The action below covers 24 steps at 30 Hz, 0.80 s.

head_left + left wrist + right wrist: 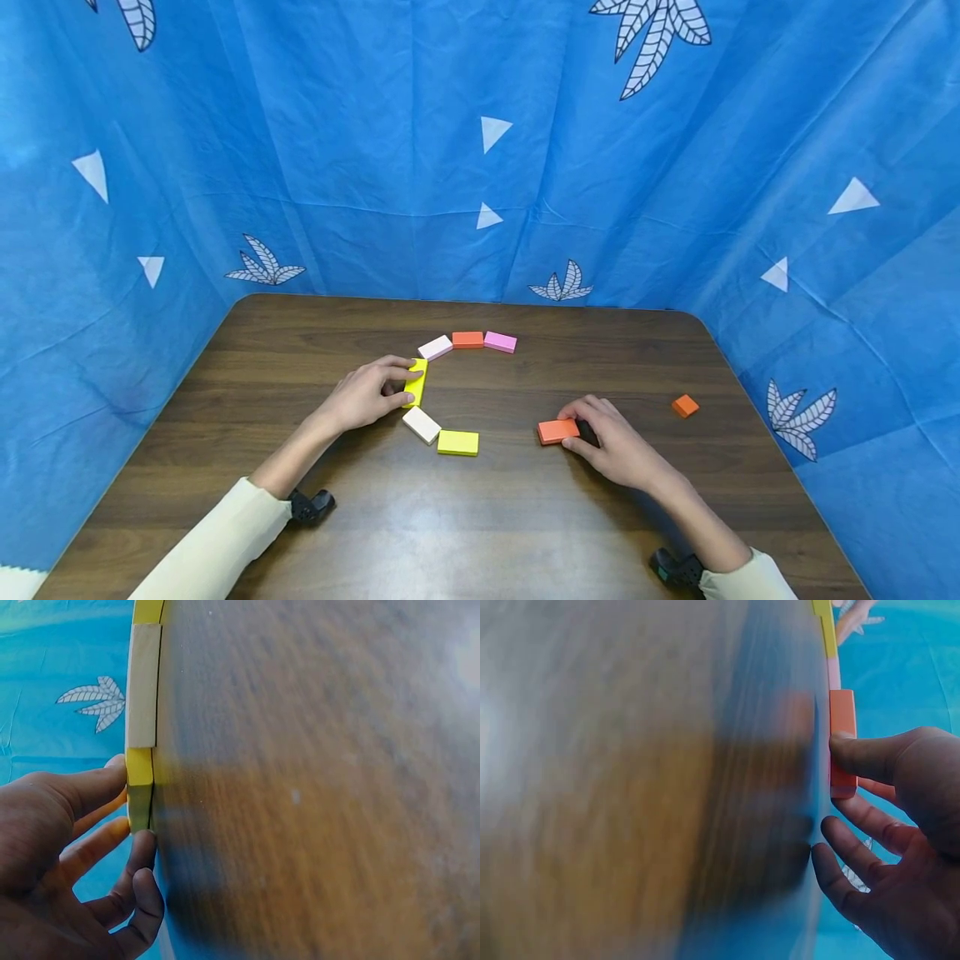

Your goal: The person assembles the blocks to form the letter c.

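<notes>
My left hand (367,392) pinches a flat yellow block (416,383) between thumb and fingertips, as the left wrist view also shows. That block stands on the left side of a curved row, between a pale pink block (435,347) and a cream block (422,425). My right hand (611,442) grips an orange block (558,431) by its sides, right of the row. In the right wrist view, the orange block (843,720) sits just over the tabletop, thumb on one face and fingers behind it.
The curve continues with a red-orange block (468,340) and a pink block (500,342) at the back, and a second yellow block (458,442) in front. A smaller orange block (685,406) lies far right. Blue curtain (450,167) surrounds the wooden table (480,533).
</notes>
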Available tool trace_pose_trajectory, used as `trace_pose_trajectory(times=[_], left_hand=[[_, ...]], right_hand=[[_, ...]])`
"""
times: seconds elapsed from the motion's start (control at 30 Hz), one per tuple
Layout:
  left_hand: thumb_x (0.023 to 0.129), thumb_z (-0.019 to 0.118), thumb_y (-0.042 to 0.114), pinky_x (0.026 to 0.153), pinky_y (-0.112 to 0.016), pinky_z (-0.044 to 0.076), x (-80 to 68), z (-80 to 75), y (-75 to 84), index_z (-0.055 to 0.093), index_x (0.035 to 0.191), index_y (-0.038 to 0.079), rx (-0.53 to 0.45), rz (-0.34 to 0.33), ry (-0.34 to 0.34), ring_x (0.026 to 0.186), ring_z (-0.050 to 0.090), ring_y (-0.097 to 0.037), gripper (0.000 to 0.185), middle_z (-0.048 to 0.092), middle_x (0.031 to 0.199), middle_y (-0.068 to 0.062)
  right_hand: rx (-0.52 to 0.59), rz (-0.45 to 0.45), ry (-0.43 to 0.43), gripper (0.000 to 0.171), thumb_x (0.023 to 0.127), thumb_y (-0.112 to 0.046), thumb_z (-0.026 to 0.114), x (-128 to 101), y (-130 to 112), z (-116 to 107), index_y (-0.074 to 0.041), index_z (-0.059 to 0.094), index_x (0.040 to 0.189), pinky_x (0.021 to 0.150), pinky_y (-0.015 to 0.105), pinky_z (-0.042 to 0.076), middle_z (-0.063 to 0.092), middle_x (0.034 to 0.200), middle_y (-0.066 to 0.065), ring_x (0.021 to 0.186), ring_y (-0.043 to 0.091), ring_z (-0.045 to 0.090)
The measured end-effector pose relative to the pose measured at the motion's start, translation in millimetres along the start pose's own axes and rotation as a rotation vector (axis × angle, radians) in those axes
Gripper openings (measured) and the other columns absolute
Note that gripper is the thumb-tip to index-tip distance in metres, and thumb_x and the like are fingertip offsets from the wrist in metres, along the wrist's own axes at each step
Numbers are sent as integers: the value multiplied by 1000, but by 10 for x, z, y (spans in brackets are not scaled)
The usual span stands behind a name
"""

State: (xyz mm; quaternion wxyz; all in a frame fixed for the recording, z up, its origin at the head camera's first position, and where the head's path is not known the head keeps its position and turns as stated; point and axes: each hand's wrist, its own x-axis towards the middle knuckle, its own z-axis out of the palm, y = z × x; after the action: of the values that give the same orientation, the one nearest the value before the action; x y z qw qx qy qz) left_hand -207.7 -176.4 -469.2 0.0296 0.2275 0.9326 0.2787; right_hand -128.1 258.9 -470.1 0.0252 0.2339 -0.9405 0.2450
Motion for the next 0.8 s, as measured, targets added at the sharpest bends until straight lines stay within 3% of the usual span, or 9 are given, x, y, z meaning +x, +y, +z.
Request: trace_pose_trajectory(times=[0.8], left_hand=[[100, 79, 28, 69, -28, 48, 8, 1, 11, 71, 144, 18, -7, -3, -2, 89, 65, -7, 45, 61, 157, -4]], right_hand=[[-18, -60, -87, 28, 99, -28, 80, 188, -289, 159, -25, 69, 124, 96, 39, 46, 68, 127, -9, 110, 12, 47]])
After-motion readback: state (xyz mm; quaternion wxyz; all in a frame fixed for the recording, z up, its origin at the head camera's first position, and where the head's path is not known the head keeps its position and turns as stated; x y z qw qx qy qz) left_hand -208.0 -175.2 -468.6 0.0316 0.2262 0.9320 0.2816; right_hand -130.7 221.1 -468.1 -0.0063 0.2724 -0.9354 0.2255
